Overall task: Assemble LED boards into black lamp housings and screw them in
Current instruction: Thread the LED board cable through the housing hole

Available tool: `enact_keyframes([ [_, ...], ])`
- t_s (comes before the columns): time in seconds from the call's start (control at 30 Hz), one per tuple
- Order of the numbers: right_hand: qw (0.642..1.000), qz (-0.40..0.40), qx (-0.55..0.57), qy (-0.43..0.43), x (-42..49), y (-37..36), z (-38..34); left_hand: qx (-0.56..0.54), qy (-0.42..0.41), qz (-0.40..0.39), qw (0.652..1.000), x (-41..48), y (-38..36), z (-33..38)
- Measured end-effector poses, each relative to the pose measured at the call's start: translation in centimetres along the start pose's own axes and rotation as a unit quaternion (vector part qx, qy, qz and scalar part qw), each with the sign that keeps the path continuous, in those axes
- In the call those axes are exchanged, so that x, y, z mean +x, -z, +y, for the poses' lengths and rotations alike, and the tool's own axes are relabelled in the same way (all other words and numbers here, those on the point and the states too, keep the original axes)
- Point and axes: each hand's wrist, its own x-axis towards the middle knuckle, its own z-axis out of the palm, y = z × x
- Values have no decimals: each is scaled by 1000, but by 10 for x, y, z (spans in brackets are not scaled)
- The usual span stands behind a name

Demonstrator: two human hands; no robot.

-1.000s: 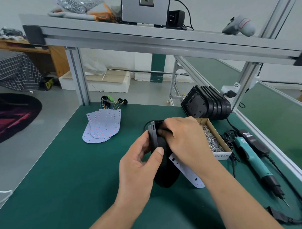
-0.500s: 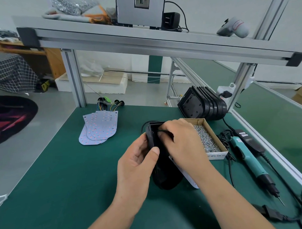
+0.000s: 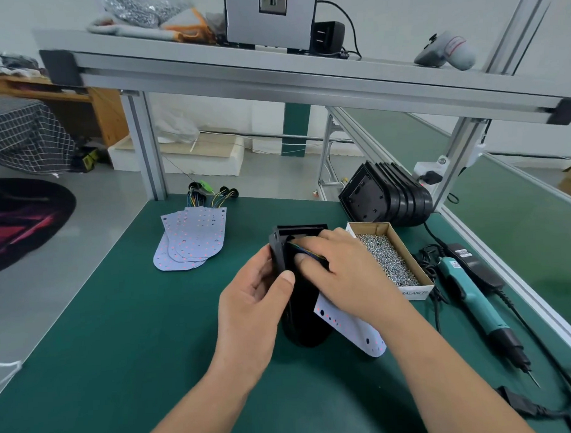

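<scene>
A black lamp housing (image 3: 304, 316) stands tilted on edge in the middle of the green mat. My left hand (image 3: 258, 301) grips its left side, thumb on the front rim. My right hand (image 3: 341, 272) reaches into the housing's open face, its fingers on coloured wires near the top. A white LED board (image 3: 353, 333) with red dots hangs out below my right wrist, to the right of the housing. Whether my right fingers pinch the wires is unclear.
A fan of spare LED boards (image 3: 191, 239) with wire bundles lies at back left. Stacked black housings (image 3: 387, 199) lean at back right, a cardboard box of screws (image 3: 389, 261) before them. A teal electric screwdriver (image 3: 475, 303) and cables lie along the right edge.
The housing has turned a little, its open face more toward my right hand. My right fingers have moved deeper into it, and the LED board has swung lower on the right.
</scene>
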Motion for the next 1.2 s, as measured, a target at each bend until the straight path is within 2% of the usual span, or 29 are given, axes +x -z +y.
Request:
enact_keyframes([
  [0.23, 997, -37, -63, -15, 6, 2, -3, 12, 1, -11, 1000, 0, -2, -4],
  [0.37, 997, -74, -9, -5, 7, 0, 8, 1, 15, -14, 1000, 3, -1, -5],
  [0.47, 996, -42, 74, 1, 7, -3, 17, 10, 21, 13, 1000, 5, 2, -6],
  [0.57, 981, 3, 191, -28, 3, -3, 27, 11, 32, 35, 999, 9, 7, -7],
  [0.63, 980, 4, 191, -58, -1, 4, 41, -2, 46, 46, 998, 11, 9, -9],
  [0.73, 988, -70, 86, -105, -11, 19, 65, -7, 62, 55, 997, 12, 11, -12],
  [0.83, 978, -158, 60, -126, -18, 20, 77, -19, 80, 62, 995, 13, 11, -15],
  [0.9, 976, -153, 91, -127, -16, 16, 79, -20, 88, 68, 994, 14, 11, -15],
  [1.0, 962, -104, 207, -143, -14, 17, 79, -33, 95, 77, 992, 14, 12, -13],
  [1.2, 887, -62, 413, -198, -14, 13, 65, -52, 95, 56, 993, 12, 10, -15],
])
